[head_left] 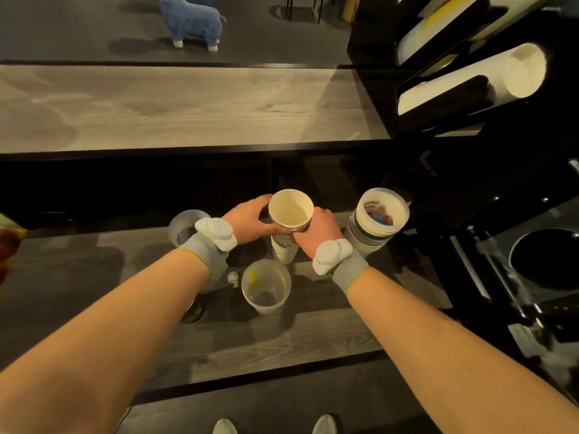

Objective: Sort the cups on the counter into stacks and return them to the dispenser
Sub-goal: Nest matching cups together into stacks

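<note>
Left hand (247, 222) wraps its fingers around the paper cup (290, 211), cup upright, mouth up, long axis vertical, directly above a second paper cup (283, 250) on the surface (94, 277); right hand (316, 233) grips its other side, clear-cup stack (374, 228) beyond.

Matt paper cup (290, 211) between left grip (247, 219) and right grip (316, 234), frosted translucent plastic cup (265, 288) nearer than the grip, smooth plastic stack (374, 228) to its right, matt wood-grain counter (282, 336) beneath, cloth wristbands (205, 256) behind.
</note>
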A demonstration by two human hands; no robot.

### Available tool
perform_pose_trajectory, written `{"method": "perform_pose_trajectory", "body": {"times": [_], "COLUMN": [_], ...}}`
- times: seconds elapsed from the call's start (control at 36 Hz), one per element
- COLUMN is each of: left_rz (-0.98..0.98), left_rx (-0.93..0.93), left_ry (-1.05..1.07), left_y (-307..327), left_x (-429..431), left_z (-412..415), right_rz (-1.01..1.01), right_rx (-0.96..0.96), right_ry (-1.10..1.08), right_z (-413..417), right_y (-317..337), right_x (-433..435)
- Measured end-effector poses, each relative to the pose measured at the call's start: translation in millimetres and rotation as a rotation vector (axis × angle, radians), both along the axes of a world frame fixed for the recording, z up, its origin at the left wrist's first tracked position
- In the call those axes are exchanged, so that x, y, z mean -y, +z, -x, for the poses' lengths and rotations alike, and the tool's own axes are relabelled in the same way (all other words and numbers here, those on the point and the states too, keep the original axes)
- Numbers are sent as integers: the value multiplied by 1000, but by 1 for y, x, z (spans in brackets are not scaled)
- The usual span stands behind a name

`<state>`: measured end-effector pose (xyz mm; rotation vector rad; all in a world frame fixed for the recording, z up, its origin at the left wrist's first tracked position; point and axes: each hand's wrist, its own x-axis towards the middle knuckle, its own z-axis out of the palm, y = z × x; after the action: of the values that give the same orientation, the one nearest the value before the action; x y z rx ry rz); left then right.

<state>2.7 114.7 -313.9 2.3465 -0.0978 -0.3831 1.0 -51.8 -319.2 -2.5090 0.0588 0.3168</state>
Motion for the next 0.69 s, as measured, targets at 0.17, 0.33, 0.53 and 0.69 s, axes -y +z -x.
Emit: {"method": "perform_pose_trajectory", "body": {"times": [0.17,0.33,0.53,0.69], "left_rz": [-44,63,125,82], "left_rx": [-40,125,170,80], "left_ry": [-5,10,-100,-250], "left_y": [8,55,85,84], "left_x": [-3,8,62,111], "left_z": [1,-9,-16,-21], "right_rz": [-2,-238,-150,-115], "right_rx": [-50,83,313,30], "right_ry": [9,46,-127,-114], "right_z": [7,20,22,28], "right_y": [22,89,114,95], "right_x": [8,38,112,146]}}
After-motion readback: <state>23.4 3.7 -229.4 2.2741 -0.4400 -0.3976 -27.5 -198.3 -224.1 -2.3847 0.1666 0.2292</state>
